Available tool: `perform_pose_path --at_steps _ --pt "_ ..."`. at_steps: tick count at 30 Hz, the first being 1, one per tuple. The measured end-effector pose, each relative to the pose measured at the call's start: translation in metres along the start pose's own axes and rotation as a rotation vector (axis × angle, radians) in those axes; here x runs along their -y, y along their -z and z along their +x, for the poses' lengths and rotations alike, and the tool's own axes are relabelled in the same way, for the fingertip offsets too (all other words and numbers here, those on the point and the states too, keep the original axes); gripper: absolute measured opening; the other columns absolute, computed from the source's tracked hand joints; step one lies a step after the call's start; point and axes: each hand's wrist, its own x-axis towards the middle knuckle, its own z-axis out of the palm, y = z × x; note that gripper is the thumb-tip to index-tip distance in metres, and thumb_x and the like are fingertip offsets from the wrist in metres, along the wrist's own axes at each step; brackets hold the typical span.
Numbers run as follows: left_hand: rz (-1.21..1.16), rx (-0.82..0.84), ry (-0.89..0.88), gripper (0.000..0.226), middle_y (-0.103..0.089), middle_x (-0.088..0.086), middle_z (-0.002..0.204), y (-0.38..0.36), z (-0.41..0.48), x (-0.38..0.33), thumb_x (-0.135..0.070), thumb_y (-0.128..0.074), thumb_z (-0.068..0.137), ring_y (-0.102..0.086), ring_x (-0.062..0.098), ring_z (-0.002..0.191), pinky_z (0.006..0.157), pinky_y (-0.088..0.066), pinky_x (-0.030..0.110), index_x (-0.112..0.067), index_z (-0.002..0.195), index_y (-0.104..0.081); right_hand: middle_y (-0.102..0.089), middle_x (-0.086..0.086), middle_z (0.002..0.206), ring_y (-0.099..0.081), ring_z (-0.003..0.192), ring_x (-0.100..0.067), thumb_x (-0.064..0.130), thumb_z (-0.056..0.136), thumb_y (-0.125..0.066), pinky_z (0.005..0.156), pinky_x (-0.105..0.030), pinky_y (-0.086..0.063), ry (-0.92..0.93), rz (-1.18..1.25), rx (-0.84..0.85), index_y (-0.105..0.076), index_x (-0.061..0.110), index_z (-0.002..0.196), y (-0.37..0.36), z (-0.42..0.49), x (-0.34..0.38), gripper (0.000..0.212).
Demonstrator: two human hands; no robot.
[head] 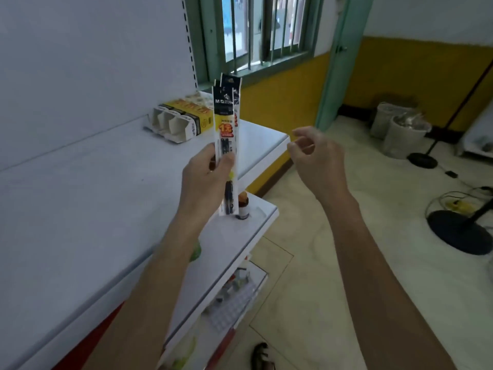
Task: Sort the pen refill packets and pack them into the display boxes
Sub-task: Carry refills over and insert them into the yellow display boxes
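Note:
My left hand (205,180) grips a small stack of pen refill packets (226,116), held upright above the shelf edge. The packets are long and narrow, with black tops, a yellow band and a red price mark. My right hand (314,158) hovers to the right of them, apart from them, fingers loosely curled and holding nothing. Two cardboard display boxes (177,120), yellow and black with white compartments, lie side by side at the back of the white shelf (93,209), beyond the packets.
A small bottle with an orange cap (243,208) stands on the shelf's right corner, just below the packets. Lower shelves hold packaged goods (232,303). On the floor to the right are two bins (400,129), a stand base (458,231) and cables.

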Motion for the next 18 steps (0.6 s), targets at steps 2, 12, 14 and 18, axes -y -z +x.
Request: perform_pose_path --at_steps 2,12,14,18 --pt "-0.009 -0.043 0.016 0.024 -0.049 -0.007 0.062 -0.012 0.036 0.003 -0.021 -0.049 0.094 -0.045 0.006 0.058 0.05 -0.033 0.012 -0.024 0.07 -0.052 -0.058 0.009 0.088 -0.056 0.076 -0.005 0.025 0.089 -0.056 0.068 -0.017 -0.046 0.06 0.028 0.036 -0.061 0.016 0.115 -0.013 0.039 -0.002 0.028" --pt "-0.067 -0.4 0.139 0.021 -0.059 -0.016 0.06 -0.007 0.138 0.029 -0.018 -0.056 0.091 -0.054 0.004 0.063 0.066 -0.044 0.018 -0.032 0.077 -0.063 -0.067 0.002 0.099 -0.058 0.078 -0.007 0.024 0.088 -0.06 0.065 -0.017 -0.049 0.265 0.101 0.284 -0.061 0.016 0.114 -0.105 0.181 -0.007 0.027" --pt "-0.083 -0.538 0.183 0.019 -0.061 -0.015 0.064 0.001 0.148 0.042 -0.02 -0.057 0.09 -0.056 0.011 0.071 0.077 -0.048 0.033 -0.032 0.077 -0.065 -0.067 0.0 0.1 -0.06 0.082 -0.011 0.022 0.087 -0.061 0.074 -0.026 -0.053 0.307 0.107 0.379 -0.061 0.015 0.113 -0.13 0.204 -0.005 0.027" --pt "-0.109 -0.803 0.239 0.02 -0.061 -0.013 0.063 0.005 0.159 0.062 -0.02 -0.059 0.088 -0.056 0.014 0.073 0.077 -0.047 0.04 -0.03 0.073 -0.066 -0.063 -0.001 0.11 -0.057 0.101 -0.019 0.021 0.083 -0.063 0.089 -0.036 -0.047 0.446 0.076 0.594 -0.061 0.019 0.114 -0.184 0.243 -0.007 0.032"
